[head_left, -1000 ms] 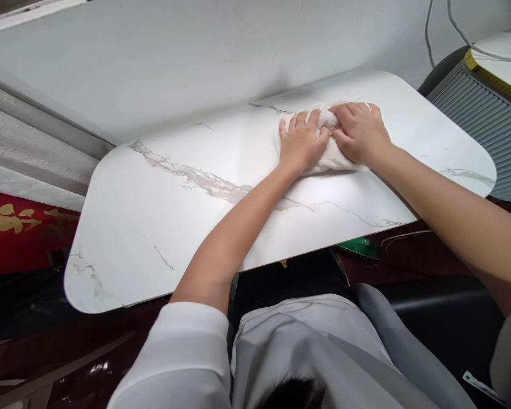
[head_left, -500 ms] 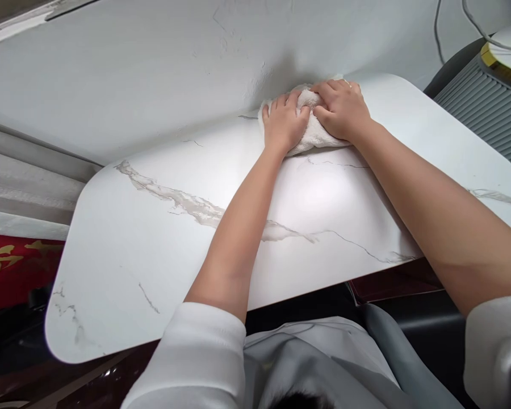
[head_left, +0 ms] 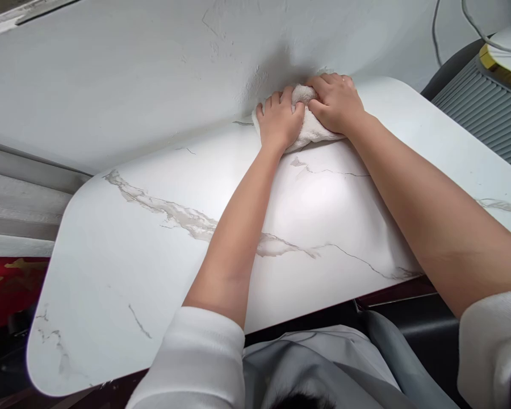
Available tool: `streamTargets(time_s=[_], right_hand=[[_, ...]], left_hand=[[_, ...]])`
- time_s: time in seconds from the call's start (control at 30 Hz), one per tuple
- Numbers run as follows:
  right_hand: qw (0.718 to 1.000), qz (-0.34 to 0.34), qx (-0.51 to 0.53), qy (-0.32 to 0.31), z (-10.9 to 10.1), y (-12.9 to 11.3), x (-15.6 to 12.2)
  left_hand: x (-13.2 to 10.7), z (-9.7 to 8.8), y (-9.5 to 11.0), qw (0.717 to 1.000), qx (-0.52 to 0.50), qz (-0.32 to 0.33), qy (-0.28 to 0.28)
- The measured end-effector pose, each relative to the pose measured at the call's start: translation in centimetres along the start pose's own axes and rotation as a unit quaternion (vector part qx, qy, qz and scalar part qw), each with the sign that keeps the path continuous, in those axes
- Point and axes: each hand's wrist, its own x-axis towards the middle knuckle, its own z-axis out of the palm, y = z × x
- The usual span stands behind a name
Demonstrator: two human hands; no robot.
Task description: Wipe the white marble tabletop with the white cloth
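Note:
A white, fluffy cloth (head_left: 313, 129) lies bunched on the white marble-patterned tabletop (head_left: 111, 272), close to its far edge by the wall. My left hand (head_left: 281, 118) grips the left part of the cloth, its fingers bent over the fabric. On the right part, my right hand (head_left: 335, 103) is closed on the same cloth, thumb toward the left hand. Both arms reach forward across the table, and both palms press downward. The fabric beneath the palms is hidden.
A pale wall (head_left: 132, 79) runs behind the table. To the right stands a grey ribbed appliance (head_left: 481, 102) with a cable (head_left: 472, 25) above it. Folded pale fabric (head_left: 21, 199) and red cloth with gold figures (head_left: 8, 289) are at the left.
The view has shifted slightly, so the table's left end sits lower and farther left. Both hands, still on the cloth, appear a little farther toward the wall.

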Motion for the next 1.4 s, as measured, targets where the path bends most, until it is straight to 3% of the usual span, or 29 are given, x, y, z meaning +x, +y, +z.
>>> streamTargets(time_s=[0.33,0.53,0.77,1.03,1.2,1.4], right_hand=[[0.999,0.008,0.008,-0.041,-2.0,-0.2,-4.7],[1.000,-0.023,0.000,-0.013,-3.9,1.0,-11.2],[1.000,-0.019,-0.008,-0.012,-7.5,2.0,-19.1],[0.999,0.003,-0.037,-0.013,-10.8,3.3,-26.5],[0.999,0.005,-0.036,0.007,-11.2,4.3,-29.4],[0.998,0.053,-0.043,-0.011,-11.1,4.9,-29.2]], left_hand=[[-4.2,0.5,2.1,0.999,0.032,0.023,0.020],[-9.6,0.8,4.7,0.998,0.036,0.051,0.001],[-16.2,1.8,8.6,0.994,0.062,0.091,-0.008],[-22.2,2.7,11.8,0.981,0.083,0.172,0.029],[-23.7,3.2,12.9,0.976,0.070,0.202,0.040],[-23.5,2.8,12.9,0.975,0.064,0.213,0.007]])
